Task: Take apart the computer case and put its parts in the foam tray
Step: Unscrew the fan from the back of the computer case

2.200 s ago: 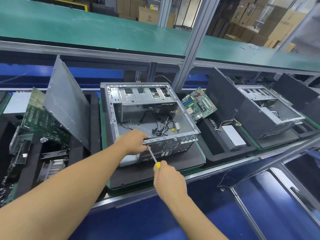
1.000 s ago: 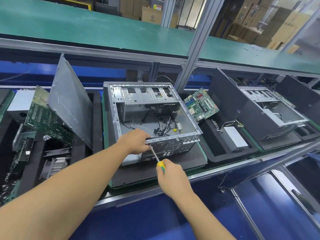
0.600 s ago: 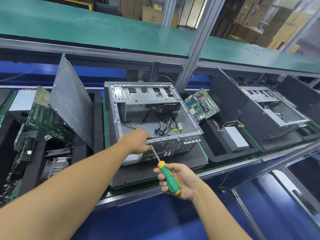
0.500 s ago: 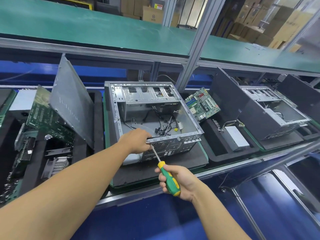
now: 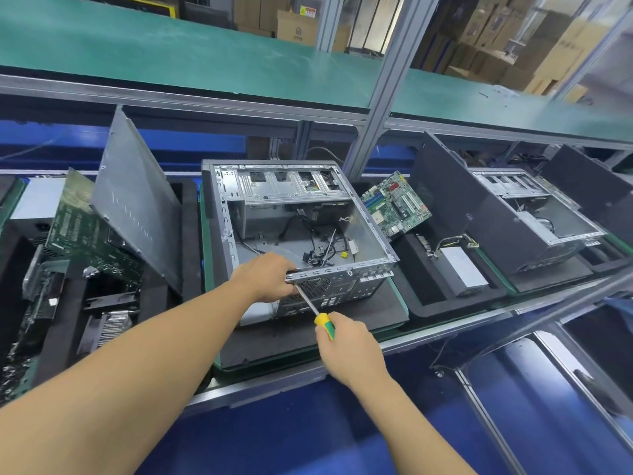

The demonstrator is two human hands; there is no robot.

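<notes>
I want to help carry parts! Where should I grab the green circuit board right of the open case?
Probably pinch the green circuit board by its side edges, from above. It leans tilted with its top free, its face is crowded with chips, and its bottom rests on the foam tray.

The open grey metal computer case [image 5: 364,234] had room inside, past tangled black wires [image 5: 320,250]. A leaning grey metal panel [image 5: 137,207] blocked its left.

faint txt on side panel [image 5: 137,207], unreadable
</notes>
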